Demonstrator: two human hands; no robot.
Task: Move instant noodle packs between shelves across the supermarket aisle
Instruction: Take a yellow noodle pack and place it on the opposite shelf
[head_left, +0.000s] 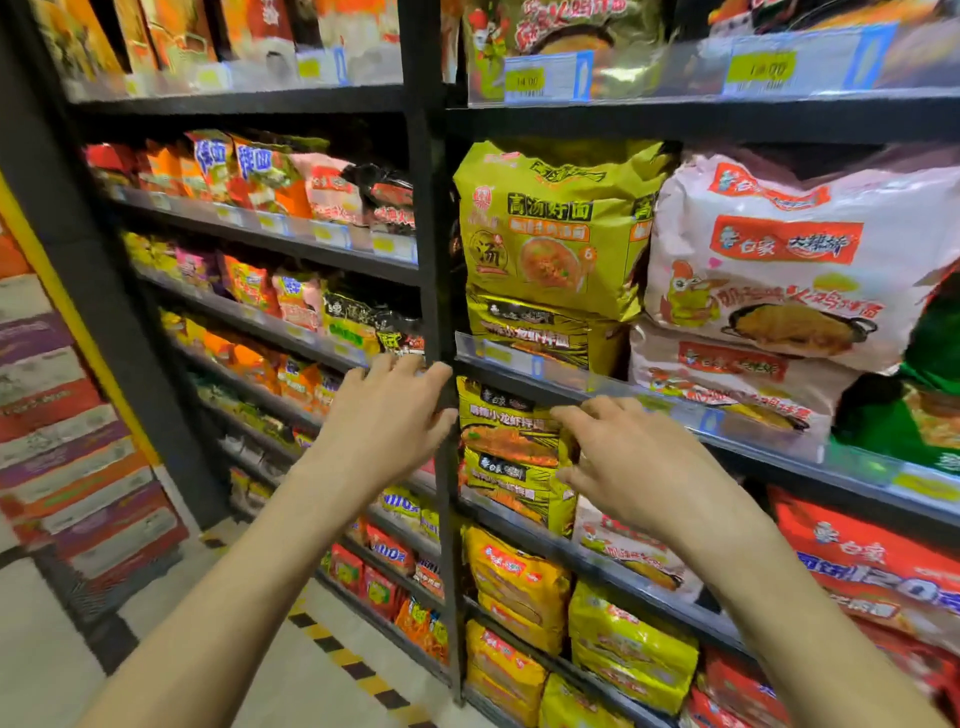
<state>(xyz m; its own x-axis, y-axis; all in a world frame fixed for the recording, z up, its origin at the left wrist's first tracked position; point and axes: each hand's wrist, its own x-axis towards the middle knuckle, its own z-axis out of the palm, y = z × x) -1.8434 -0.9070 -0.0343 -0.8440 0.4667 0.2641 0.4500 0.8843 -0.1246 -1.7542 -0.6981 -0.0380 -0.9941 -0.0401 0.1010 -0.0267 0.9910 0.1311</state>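
- The yellow noodle pack (506, 426) lies on top of a like pack on its shelf (597, 558), just right of the black upright (435, 234).
- Its printed face points to the aisle, long axis along the shelf.
- The right hand (639, 467) reaches its edge, fingers apart, not gripping.
- The left hand (384, 415) is spread before the upright, holding nothing.
- Judged: the pick is not yet made, and the carry across the aisle remains.
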